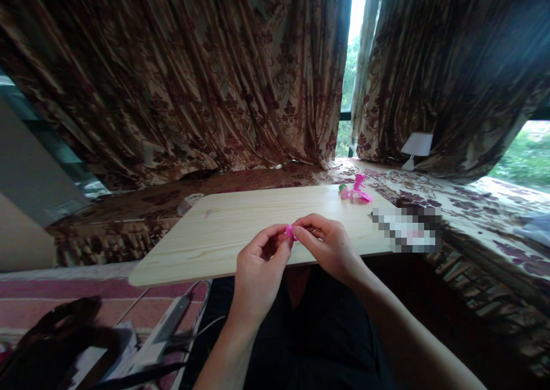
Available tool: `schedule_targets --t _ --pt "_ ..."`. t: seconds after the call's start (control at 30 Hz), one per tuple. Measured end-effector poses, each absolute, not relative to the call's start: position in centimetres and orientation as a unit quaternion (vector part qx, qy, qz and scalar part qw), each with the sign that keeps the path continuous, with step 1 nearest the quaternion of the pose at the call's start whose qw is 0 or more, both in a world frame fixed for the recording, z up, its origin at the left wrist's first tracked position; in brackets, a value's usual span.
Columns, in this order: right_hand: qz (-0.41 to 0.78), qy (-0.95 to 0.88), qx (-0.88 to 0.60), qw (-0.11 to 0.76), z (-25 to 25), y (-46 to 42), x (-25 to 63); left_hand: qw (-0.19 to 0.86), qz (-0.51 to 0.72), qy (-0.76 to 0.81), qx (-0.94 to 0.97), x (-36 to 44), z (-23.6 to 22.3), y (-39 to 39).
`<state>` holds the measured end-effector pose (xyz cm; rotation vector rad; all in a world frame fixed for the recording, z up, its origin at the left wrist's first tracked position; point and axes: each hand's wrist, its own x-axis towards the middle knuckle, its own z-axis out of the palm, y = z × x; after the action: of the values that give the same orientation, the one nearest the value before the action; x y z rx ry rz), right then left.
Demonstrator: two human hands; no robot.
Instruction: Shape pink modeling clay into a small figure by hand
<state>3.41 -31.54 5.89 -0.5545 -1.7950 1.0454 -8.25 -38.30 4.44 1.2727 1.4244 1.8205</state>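
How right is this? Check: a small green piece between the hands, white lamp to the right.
Wrong colour: the head view shows that the small piece between the left hand and right hand is pink, not green. A white lamp does stand off to the right.

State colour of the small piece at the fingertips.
The small piece is bright pink, seen in the head view.

No text, label, brand, number or sign can be read anywhere here. The faint reddish mark on the left part of the tabletop forms no legible letters, and the pixelated patch by the right edge lets no characters through. The small pink piece held over the tabletop is too small in view for any lettering to be made out
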Motion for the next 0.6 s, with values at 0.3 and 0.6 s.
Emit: schedule_targets --t 0.3,0.6 --pt "0.442 -0.737 -0.243 0.45 5.4 -31.5 3.9 0.275 0.684 0.508 0.446 -8.7 4.5 -38.1" --pt "0.44 -0.744 -0.242 0.442 4.7 -31.6 3.7 0.282 0.679 0.506 0.451 -8.6 4.5 -38.3"
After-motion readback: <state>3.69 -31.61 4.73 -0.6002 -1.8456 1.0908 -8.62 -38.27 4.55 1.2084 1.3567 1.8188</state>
